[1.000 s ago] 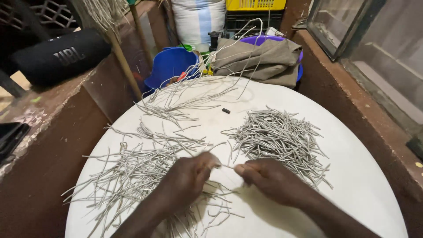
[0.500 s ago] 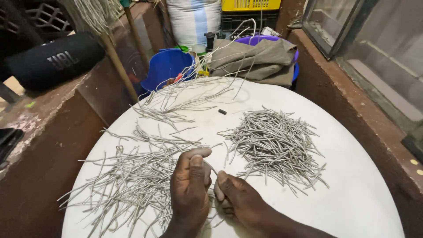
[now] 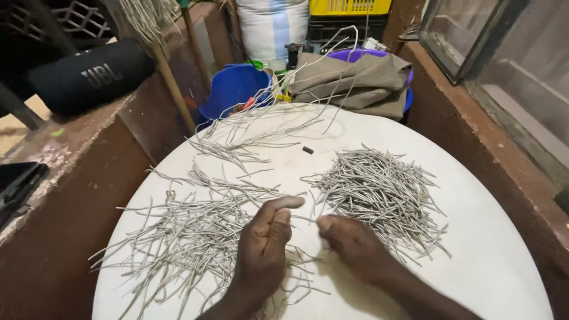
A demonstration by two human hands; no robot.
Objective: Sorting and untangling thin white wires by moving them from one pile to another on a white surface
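A round white table (image 3: 492,255) carries many thin grey strands. A loose spread of longer strands (image 3: 178,243) lies on the left, and a denser pile of short cut strands (image 3: 379,189) lies on the right. My left hand (image 3: 264,243) and my right hand (image 3: 349,240) meet near the table's front middle, between the two heaps. Both pinch the ends of one grey strand (image 3: 305,219) stretched between them. Long uncut strands (image 3: 261,127) trail over the far edge of the table.
A small dark piece (image 3: 307,150) lies on the table's middle back. Behind the table are a blue bucket (image 3: 234,89), folded khaki cloth (image 3: 361,80), a sack (image 3: 272,26) and a yellow crate (image 3: 349,7). A black cylindrical speaker (image 3: 89,77) rests on the brown ledge at left.
Both hands drew back from the table's surface, came together, then lifted a single strand and now hold it taut between them.
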